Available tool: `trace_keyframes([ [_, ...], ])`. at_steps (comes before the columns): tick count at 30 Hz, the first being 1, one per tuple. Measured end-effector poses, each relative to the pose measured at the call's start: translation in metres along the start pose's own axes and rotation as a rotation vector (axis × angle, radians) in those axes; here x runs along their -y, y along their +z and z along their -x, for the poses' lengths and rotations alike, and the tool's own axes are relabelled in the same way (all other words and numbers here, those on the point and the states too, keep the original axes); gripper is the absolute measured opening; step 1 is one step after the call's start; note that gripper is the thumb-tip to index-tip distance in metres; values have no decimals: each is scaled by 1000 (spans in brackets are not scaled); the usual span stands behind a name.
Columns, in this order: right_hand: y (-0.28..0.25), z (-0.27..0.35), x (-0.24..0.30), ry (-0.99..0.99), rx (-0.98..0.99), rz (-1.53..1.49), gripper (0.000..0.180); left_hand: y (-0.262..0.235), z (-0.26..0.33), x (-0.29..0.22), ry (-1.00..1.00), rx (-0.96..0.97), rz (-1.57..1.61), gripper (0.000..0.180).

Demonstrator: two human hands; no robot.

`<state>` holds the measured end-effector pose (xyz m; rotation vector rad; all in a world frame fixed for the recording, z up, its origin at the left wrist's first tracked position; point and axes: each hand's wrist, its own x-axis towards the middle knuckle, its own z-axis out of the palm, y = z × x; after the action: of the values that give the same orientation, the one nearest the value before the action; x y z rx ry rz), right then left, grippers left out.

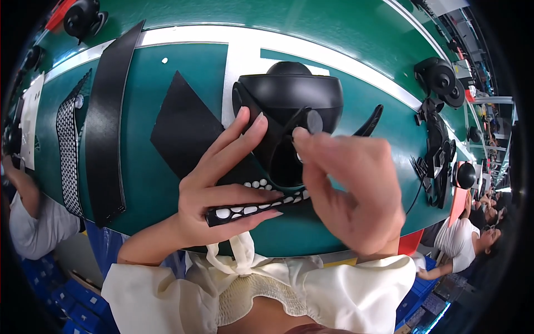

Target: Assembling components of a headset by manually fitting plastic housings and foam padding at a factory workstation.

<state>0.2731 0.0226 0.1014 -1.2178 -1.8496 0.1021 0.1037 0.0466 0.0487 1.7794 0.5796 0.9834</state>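
Observation:
A black dome-shaped device (pixel 295 97) with an open cavity facing me sits on the green bench. My left hand (pixel 222 183) pinches a black strip (pixel 250 209) dotted with small white oval pads, its fingertips resting against the device's left side. My right hand (pixel 350 189) holds a small round black pad (pixel 314 121) between thumb and forefinger, right at the device's front opening. A flat black sheet (pixel 186 128) lies under the left hand.
A long curved black strip (pixel 105 122) and a perforated black-and-white strip (pixel 69 150) lie at the left. More black devices (pixel 439 78) and parts (pixel 436 156) sit along the right. Other people work at the left edge and at the lower right (pixel 467 239).

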Motion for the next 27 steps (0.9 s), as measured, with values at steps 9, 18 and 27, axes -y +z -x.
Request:
trace_keyframes([
  [9,-10,8,-1,-353,214,578,29,-5,-1,-6,-32,-1,-29,23],
  [18,7,-18,-32,294,195,-675,72,0,0,2,7,-56,19,25],
  [27,5,-21,-36,331,230,-814,60,-2,-2,0,-18,-43,-33,26],
])
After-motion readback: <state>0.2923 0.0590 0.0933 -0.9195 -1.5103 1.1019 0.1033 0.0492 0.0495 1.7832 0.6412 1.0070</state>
